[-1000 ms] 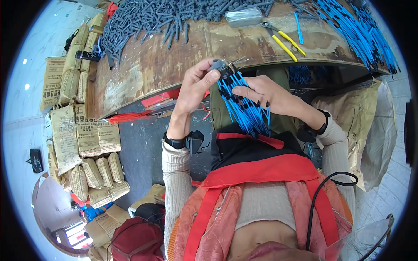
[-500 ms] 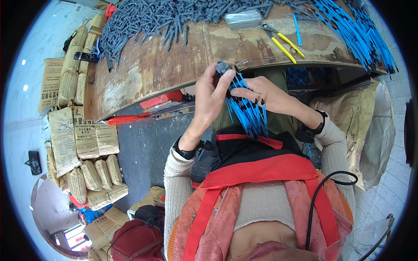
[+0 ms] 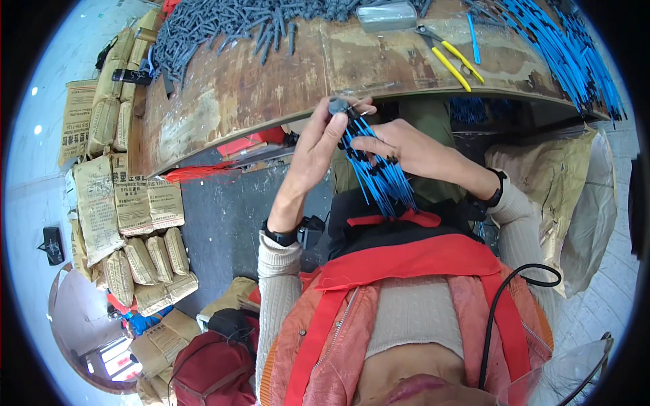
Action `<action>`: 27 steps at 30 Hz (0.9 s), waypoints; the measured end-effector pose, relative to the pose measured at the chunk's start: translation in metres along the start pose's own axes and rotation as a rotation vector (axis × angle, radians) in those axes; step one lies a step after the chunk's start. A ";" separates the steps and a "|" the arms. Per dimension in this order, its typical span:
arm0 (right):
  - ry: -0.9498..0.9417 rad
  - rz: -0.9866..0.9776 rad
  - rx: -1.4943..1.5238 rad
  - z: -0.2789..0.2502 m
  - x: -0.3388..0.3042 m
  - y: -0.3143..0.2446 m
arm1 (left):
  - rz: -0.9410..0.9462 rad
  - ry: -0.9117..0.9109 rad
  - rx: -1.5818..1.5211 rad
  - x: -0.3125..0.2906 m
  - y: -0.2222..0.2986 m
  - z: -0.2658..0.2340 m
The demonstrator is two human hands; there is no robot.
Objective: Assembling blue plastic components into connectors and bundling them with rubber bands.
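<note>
Just in front of the table's near edge, my left hand (image 3: 313,141) is closed, with a grey plastic tubular piece (image 3: 336,105) pinched between thumb and fingers. Against that piece run the upper ends of a bundle of thin blue rods (image 3: 384,183) with black bands and tips. My right hand (image 3: 414,145) is closed around the upper part of the bundle, its thumb lying across the rods. Their lower ends slant down toward the red and black apron (image 3: 406,260). How the rods meet the grey piece is partly hidden by my fingers.
On the wooden table (image 3: 257,95) lie a heap of grey plastic pieces (image 3: 217,34), a clear box (image 3: 387,16), yellow-handled pliers (image 3: 452,64), a blue stick-like tool (image 3: 474,40) and more blue rods (image 3: 548,57). Paper sacks (image 3: 135,203) stand at left; a large paper sheet (image 3: 535,176) hangs right.
The grey piece and both hands have shifted slightly left in the picture. The rods slant more, and left-hand fingertips now show beyond their upper ends. Both hands keep their hold.
</note>
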State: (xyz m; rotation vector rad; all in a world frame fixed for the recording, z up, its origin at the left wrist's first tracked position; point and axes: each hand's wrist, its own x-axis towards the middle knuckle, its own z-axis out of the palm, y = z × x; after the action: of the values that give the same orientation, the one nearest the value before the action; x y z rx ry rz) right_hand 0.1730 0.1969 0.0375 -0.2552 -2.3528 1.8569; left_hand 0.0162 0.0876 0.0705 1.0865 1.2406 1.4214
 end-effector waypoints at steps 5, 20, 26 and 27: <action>-0.037 -0.128 -0.213 0.001 0.011 0.004 | -0.034 0.133 0.430 -0.009 0.006 0.005; 0.123 -0.231 -0.061 0.044 0.005 0.005 | -0.079 0.132 0.187 -0.071 0.019 -0.019; 0.204 -0.249 -0.135 0.045 -0.011 -0.009 | -0.091 0.024 0.080 -0.060 0.026 -0.015; 0.213 -0.247 -0.141 0.044 -0.012 -0.010 | -0.087 0.008 0.072 -0.057 0.026 -0.013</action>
State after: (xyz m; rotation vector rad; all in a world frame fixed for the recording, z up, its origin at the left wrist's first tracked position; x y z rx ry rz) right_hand 0.1752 0.1505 0.0370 -0.1587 -2.2548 1.4796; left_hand 0.0118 0.0277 0.0928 1.0626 1.3375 1.3256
